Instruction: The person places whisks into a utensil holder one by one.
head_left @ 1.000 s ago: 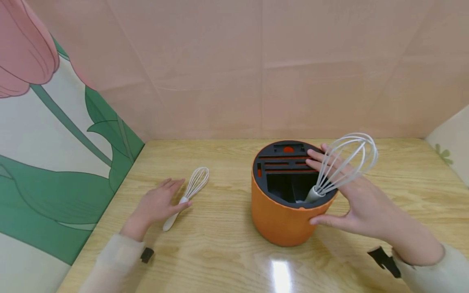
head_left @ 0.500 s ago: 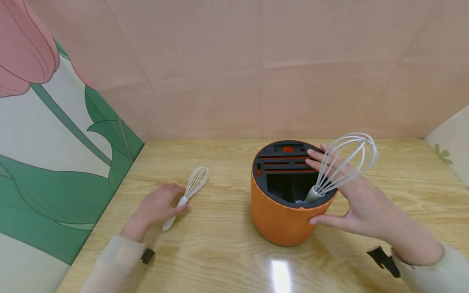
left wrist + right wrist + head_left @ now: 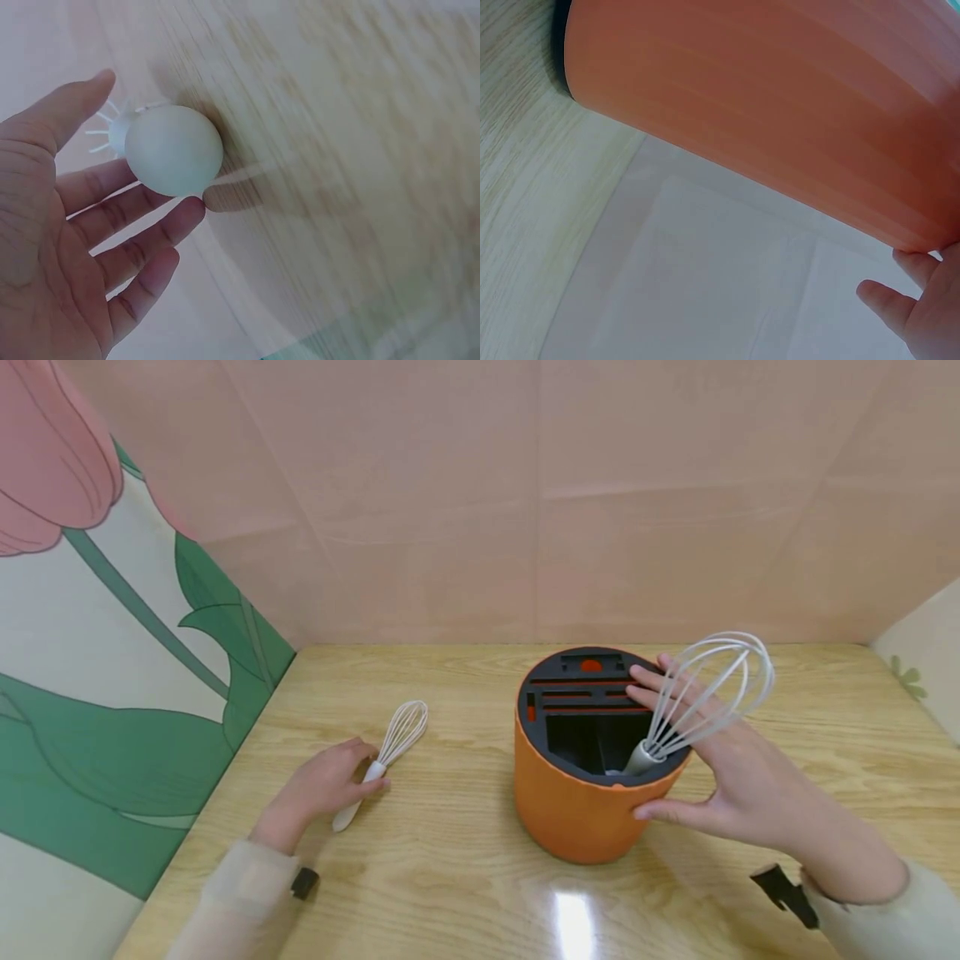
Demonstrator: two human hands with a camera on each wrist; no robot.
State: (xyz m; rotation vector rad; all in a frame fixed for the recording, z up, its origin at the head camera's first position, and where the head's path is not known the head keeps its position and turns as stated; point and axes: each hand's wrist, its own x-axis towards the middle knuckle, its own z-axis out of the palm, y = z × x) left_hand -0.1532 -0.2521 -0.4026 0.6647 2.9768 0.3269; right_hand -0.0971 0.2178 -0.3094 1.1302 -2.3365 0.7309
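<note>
On the left of the table lies a small white whisk (image 3: 402, 732), its wires pointing away. My left hand (image 3: 322, 785) is over its handle (image 3: 175, 150); the left wrist view shows the thumb apart from the handle and the fingers close along its other side. An orange utensil holder (image 3: 581, 827) with a black slotted top stands upright right of centre. My right hand (image 3: 731, 785) rests on its right side, fingers spread over the rim and thumb against the wall. A larger whisk (image 3: 712, 693) stands tilted in the holder's open compartment, wires up, in front of that hand.
Both things are on a pale wood table (image 3: 450, 877). A pinkish backdrop (image 3: 420, 527) rises behind its far edge, and a tulip-patterned panel (image 3: 135, 760) borders the left. Black pieces (image 3: 304, 883) show beside both sleeves.
My left fingers have drawn in a little towards the small whisk's handle. The small whisk, the holder, the larger whisk and my right hand have stayed in place.
</note>
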